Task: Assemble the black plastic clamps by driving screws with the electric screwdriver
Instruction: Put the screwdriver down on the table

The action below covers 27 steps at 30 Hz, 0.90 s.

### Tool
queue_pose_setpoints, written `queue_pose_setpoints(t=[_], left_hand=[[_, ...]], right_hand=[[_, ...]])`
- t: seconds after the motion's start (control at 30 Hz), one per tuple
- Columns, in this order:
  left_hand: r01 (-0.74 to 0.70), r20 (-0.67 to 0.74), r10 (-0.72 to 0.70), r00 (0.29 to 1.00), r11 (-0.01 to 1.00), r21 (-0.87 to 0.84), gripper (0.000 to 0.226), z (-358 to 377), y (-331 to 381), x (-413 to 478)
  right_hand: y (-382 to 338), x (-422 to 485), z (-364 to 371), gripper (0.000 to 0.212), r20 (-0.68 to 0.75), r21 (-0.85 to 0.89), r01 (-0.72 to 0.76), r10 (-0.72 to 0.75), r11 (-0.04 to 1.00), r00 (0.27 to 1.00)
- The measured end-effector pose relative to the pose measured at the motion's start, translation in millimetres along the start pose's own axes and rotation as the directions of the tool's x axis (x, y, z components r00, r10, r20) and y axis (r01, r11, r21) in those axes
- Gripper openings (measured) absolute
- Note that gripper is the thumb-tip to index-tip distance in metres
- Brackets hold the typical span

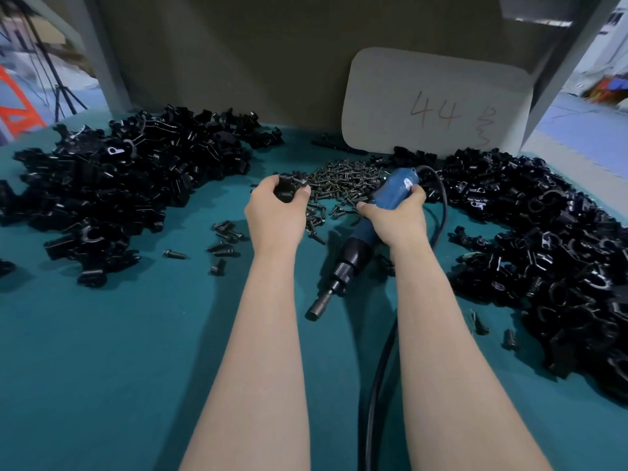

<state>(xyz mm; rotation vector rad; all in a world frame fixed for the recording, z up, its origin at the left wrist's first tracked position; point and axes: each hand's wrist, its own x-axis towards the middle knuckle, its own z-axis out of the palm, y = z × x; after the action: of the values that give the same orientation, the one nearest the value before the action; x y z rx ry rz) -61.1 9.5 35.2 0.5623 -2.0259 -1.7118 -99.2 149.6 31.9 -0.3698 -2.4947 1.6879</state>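
Two grips: left hand (275, 214) holds clamp (284, 191); right hand (398, 217), screwdriver (394, 189).

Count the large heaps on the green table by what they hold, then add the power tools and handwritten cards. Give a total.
Large heaps of black plastic clamps: 2 (left heap, right heap)
Heap of small dark metal screws: 1
Blue electric screwdriver: 1
Pale rounded card marked 44: 1
Total: 5

l pile (112, 185), r pile (560, 239), mat (136, 351) btwn
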Motion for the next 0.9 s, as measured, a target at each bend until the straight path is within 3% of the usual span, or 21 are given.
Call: queue_pose_setpoints(t=[0.07, 0.2, 0.27, 0.33, 0.43, 0.63, 0.8, 0.87, 0.9], left_hand=[[-0.026, 0.018, 0.025, 1.0, 0.998, 0.064, 0.034, 0.9, -1.3, 0.6], [-0.062, 0.028, 0.058, 0.998, 0.981, 0.185, 0.016, 4.5, -2.5, -2.1], [-0.064, 0.011, 0.063, 0.998, 0.975, 0.213, 0.013, 5.3, -3.0, -3.1], [-0.072, -0.002, 0.075, 0.997, 0.962, 0.263, 0.021, 5.5, -2.6, -3.7], [-0.092, 0.0, 0.097, 0.995, 0.945, 0.315, 0.028, 7.0, -2.1, -4.6], [-0.066, -0.049, 0.097, 0.994, 0.899, 0.432, 0.034, 4.1, 0.5, -3.5], [-0.005, -0.066, 0.032, 0.997, 0.929, 0.371, 0.022, 0.1, -3.5, -2.2], [0.073, -0.133, -0.051, 0.99, 0.984, 0.162, 0.017, -6.3, -5.7, 1.8], [0.099, -0.153, -0.109, 0.982, 0.992, -0.072, 0.011, -10.5, -3.2, 3.4]], right_hand=[[2.8, -0.6, -0.1, 0.087, -0.033, -0.192, 0.0, -0.006, 0.981, 0.999], [-2.7, -9.4, 2.6, 0.073, -0.087, -0.495, -0.052, 0.01, 0.867, 0.996], [-15.2, -15.0, 3.6, 0.056, -0.119, -0.471, 0.098, -0.174, 0.876, 0.978], [-29.2, -20.1, 9.7, 0.036, -0.018, -0.341, 0.312, -0.338, 0.887, 0.941], [-41.6, -30.7, 25.0, 0.016, 0.207, -0.29, 0.416, -0.368, 0.862, 0.907], [-44.7, -28.5, 39.5, 0.004, 0.301, -0.342, 0.483, -0.392, 0.807, 0.869], [-42.4, -27.8, 40.6, 0.009, 0.266, -0.299, 0.506, -0.439, 0.809, 0.858], [-43.0, -27.0, 37.4, 0.008, 0.263, -0.272, 0.501, -0.438, 0.821, 0.86], [-44.1, -27.1, 37.0, 0.007, 0.272, -0.262, 0.491, -0.424, 0.831, 0.864]])
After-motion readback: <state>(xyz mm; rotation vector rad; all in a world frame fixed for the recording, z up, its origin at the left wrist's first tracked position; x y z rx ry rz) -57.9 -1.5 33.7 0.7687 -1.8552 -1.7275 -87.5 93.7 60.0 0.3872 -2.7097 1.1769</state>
